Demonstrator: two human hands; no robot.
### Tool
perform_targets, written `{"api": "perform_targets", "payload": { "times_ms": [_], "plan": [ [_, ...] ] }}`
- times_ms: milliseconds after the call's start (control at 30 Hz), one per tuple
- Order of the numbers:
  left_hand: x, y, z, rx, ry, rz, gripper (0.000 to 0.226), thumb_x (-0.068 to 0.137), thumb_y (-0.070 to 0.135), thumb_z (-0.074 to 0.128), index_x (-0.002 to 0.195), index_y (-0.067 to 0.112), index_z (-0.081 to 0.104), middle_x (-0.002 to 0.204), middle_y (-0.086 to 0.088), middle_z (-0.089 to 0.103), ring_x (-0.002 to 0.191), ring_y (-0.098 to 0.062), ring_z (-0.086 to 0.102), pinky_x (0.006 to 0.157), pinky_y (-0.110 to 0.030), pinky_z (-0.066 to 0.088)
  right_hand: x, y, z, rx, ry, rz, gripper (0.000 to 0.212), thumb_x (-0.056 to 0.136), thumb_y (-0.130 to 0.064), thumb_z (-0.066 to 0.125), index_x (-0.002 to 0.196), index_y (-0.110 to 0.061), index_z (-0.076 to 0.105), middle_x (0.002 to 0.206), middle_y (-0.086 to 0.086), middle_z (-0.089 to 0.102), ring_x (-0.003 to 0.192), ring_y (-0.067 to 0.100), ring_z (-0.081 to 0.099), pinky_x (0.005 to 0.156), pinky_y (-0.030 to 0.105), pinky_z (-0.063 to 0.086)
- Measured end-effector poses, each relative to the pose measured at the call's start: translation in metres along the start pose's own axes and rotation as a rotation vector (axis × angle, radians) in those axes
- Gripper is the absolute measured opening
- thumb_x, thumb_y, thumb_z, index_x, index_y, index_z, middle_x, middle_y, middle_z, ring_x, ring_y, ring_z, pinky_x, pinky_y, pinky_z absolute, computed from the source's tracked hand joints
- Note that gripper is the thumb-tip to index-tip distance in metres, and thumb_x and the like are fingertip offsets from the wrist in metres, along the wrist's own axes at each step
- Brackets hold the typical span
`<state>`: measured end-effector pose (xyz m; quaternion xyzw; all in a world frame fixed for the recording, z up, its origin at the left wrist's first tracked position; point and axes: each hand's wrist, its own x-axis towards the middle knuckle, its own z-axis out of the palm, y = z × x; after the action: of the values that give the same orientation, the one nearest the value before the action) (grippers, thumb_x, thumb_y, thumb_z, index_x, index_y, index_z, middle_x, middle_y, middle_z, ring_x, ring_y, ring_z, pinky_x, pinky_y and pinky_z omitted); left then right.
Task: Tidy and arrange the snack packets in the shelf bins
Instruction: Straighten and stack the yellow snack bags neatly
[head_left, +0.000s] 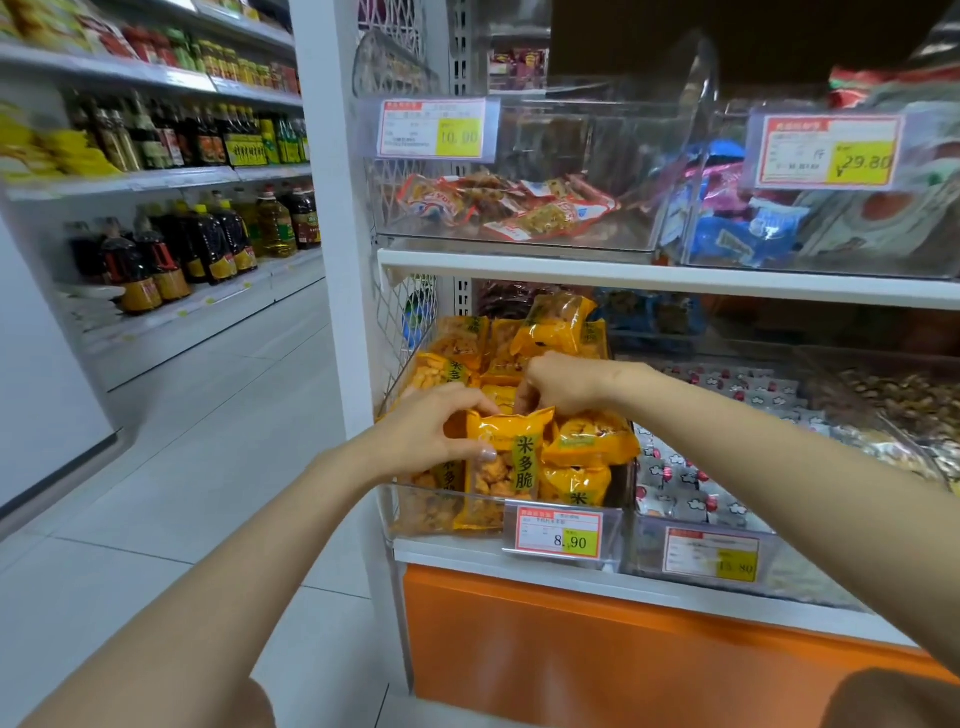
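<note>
Left hand (436, 428) grips front yellow packet (506, 460), upright against the bin (415, 514) front wall. Right hand (561, 384) curled among rear packets (558, 325); its hold unclear. My estimate: front started, rear heap jumbled, mostly undone.

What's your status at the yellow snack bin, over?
Left hand grips front yellow packet, upright in clear bin. Right hand curled at its top edge, grip unclear. Nothing blocking the hands.
</note>
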<state>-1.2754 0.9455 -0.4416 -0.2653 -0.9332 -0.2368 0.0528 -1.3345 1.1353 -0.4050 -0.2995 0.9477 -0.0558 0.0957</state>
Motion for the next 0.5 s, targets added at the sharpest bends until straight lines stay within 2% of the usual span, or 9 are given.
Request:
{"api": "perform_targets", "payload": {
  "times_ms": [100,233,367,500],
  "plan": [
    [-0.004,-0.002,-0.001,-0.026,0.013,0.016,0.049,0.066,0.068,0.055,0.109,0.045,0.053,0.112,0.017,0.058,0.107,-0.004,0.051,0.099,-0.046,0.038,0.005,0.003,0.001,-0.088,-0.049,-0.032,0.014,0.089,-0.017,0.061,0.096,-0.015,0.073,0.088,-0.004,0.068,0.076,0.009,0.058,0.062,0.019,0.046],
    [-0.007,-0.002,-0.005,-0.079,-0.016,0.035,0.047,0.067,0.066,0.052,0.109,0.046,0.052,0.110,0.026,0.055,0.107,0.002,0.050,0.099,-0.044,0.040,0.011,0.011,0.004,-0.017,-0.041,-0.046,0.011,0.086,-0.017,0.066,0.093,-0.017,0.074,0.093,-0.002,0.072,0.076,0.005,0.059,0.069,0.023,0.051],
    [-0.007,-0.002,-0.006,-0.073,-0.029,0.033,0.048,0.066,0.068,0.054,0.108,0.043,0.056,0.104,0.025,0.053,0.103,0.004,0.049,0.098,-0.044,0.039,0.012,0.018,0.009,0.122,-0.002,-0.054,0.012,0.085,-0.008,0.065,0.087,-0.012,0.076,0.087,-0.003,0.073,0.070,-0.002,0.061,0.076,0.025,0.056],
    [-0.008,-0.002,-0.007,-0.117,0.001,0.039,0.045,0.067,0.065,0.058,0.105,0.042,0.060,0.101,0.025,0.054,0.100,0.002,0.050,0.092,-0.038,0.044,0.006,0.020,0.009,0.284,0.050,-0.074,0.009,0.084,-0.004,0.067,0.085,-0.006,0.075,0.083,0.001,0.073,0.065,-0.002,0.061,0.064,0.014,0.053]
  ]
}}
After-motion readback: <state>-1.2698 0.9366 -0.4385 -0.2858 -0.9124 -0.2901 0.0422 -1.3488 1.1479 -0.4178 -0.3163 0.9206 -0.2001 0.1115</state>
